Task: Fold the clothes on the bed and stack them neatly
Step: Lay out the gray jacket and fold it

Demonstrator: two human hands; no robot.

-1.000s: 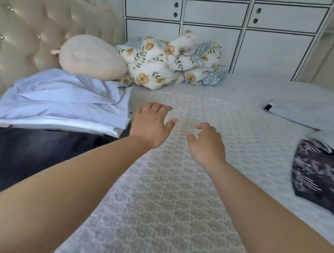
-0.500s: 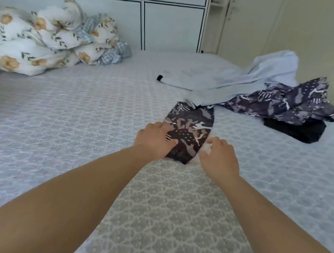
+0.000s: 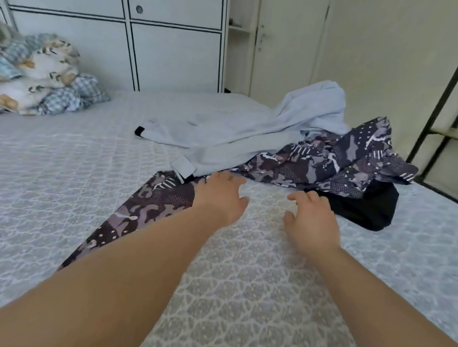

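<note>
We reach both hands toward the heap of unfolded clothes in the right-center of the frame. Left hand (image 3: pixel 221 197) is spread, fingers relaxed, holding nothing, fingertips at the edge where the patterned garment (image 3: pixel 331 161) meets the pale blue garment (image 3: pixel 254 128). Right hand (image 3: pixel 311 219) is also spread wide and empty, hovering over bare bed cover (image 3: pixel 239 298), just beside the black garment (image 3: pixel 368 210).

A long patterned strip (image 3: pixel 147 207) runs from center down toward lower left, passing under our left forearm; whether it joins the patterned garment in the heap we cannot tell.

Risks, as we judge them: the three pieces overlap, blue on top of patterned, patterned on top of black, so pulling one likely drags the others and tangles them more. Our forearm lies over the strip and could pin it if we tug the far end. The heap sits near the right edge of the bed, so a careless pull may slide the black piece off.

Around: bundled floral and checked bedding (image 3: pixel 36 79) at upper left, well apart from the hands. White cabinet doors (image 3: pixel 152 28) behind the bed. Dark metal rack (image 3: pixel 456 91) at far right beside the bed edge. No folded stack is in view here. Nothing blocks the reach itself; only the overlap of garments gets in the way.
</note>
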